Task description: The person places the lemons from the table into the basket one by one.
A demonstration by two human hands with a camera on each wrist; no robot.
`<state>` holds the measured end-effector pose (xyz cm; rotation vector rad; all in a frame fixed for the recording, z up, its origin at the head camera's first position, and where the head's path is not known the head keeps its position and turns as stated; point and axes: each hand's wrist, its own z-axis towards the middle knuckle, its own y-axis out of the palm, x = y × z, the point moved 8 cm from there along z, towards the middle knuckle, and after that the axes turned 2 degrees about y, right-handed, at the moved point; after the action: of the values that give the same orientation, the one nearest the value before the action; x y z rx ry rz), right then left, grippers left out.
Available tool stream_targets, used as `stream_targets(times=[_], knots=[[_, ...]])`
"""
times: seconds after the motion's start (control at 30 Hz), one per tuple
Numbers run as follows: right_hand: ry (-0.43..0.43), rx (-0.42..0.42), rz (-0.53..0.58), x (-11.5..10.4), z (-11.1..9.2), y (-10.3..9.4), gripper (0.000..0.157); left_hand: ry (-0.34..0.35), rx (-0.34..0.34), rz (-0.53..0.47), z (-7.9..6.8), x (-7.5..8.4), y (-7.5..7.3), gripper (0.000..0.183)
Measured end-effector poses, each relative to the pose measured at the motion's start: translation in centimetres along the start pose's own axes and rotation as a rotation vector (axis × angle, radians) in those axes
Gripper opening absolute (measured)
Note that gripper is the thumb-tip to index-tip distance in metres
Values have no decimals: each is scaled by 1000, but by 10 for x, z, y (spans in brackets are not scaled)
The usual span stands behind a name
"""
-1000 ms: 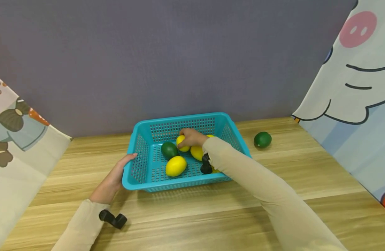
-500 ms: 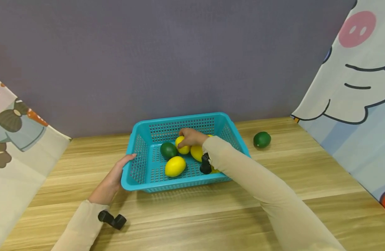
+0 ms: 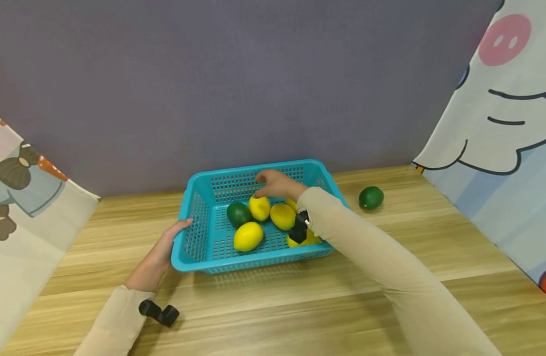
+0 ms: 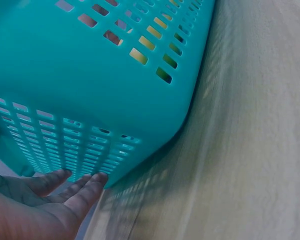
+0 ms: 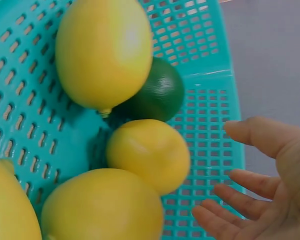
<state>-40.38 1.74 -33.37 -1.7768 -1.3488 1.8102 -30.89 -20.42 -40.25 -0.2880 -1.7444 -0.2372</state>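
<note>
A blue plastic basket [image 3: 250,260] with slotted walls holds several yellow lemons and one dark green oval fruit [image 3: 238,214]. My left hand [image 3: 159,252] grips its left end, thumb over the rim; in the left wrist view the fingers [image 4: 85,196] lie against the outer wall. Over the back of the basket, my right hand [image 3: 279,184] has its fingers spread, holding nothing. Just below it lies a small lemon [image 3: 260,208], touching the green fruit. A bigger lemon [image 3: 283,217] sits to its right, another lemon [image 3: 248,236] in front. The right forearm partly covers the lemons at the basket's right end.
A second dark green fruit [image 3: 371,198] lies on the wooden table [image 3: 273,306] to the right of the basket. Behind the table rises a grey fabric panel [image 3: 255,89]; cartoon-printed cloths [image 3: 490,133] hang at both sides.
My right hand has let go of the small lemon and risen up and back from it. The lemon stays in the basket. My left hand keeps its hold on the basket.
</note>
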Motion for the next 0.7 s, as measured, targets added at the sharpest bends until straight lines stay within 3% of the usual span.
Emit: stream_targets(times=[0.47,0.7], knots=[[-4,12,104,3,-17,-22,60,-15,35,16,-2,-1,-5,68],[-13,40,119,9,-26,-32,58,10,14,-3,-1,2,0,68]])
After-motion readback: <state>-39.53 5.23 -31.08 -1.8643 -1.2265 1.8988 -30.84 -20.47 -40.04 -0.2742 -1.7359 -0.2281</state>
